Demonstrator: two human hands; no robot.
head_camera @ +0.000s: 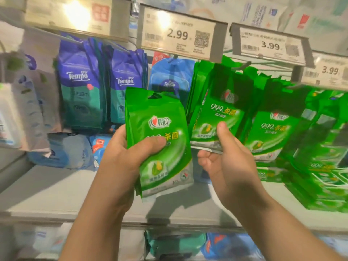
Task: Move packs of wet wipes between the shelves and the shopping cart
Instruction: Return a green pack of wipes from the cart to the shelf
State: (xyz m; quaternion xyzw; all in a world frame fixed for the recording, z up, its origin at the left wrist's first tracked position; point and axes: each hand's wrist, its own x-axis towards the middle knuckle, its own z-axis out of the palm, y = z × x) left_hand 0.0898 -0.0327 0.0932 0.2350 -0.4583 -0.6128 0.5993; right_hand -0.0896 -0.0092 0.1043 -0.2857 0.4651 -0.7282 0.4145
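My left hand [124, 153] grips a small stack of green wet-wipe packs [160, 132] in front of the shelf, thumb across the front pack. My right hand [224, 155] pinches the bottom edge of another green pack [220, 113] that still hangs on a peg hook, thumb on its front. More green packs [271, 132] hang to the right, and several lie stacked on the shelf [320, 183] at the far right. No shopping cart is in view.
Purple Tempo packs [81, 95] and a blue pack [171, 78] hang to the left. Price tags [177, 36] reading 2.99 and 3.99 sit above the hooks. A grey shelf board [62, 191] runs below, with more packs [173, 243] underneath it.
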